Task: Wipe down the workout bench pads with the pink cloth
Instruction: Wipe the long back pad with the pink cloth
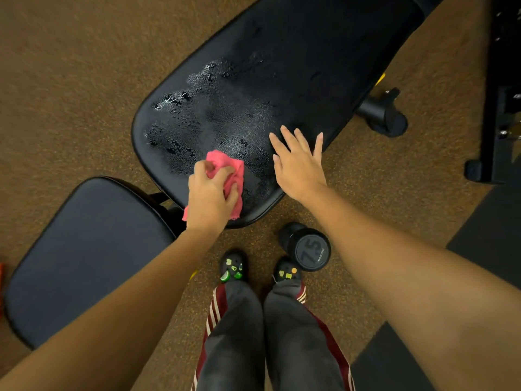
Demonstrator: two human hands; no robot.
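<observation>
The long black back pad (282, 66) of the workout bench runs from the centre up to the right, and its near half is covered with wet spray droplets. My left hand (210, 197) is shut on the crumpled pink cloth (224, 165), pressing it onto the pad's near end. With fingers spread and nothing held, my right hand (298, 162) rests flat on the pad's right edge. The smaller black seat pad (84, 255) lies at the lower left, looking dry.
A black dumbbell marked 75 (310, 249) lies on the brown speckled floor just ahead of my right foot (287, 273). A bench wheel (386, 117) sticks out to the right. A dark rack frame (499, 108) stands along the right edge, with black mats below it.
</observation>
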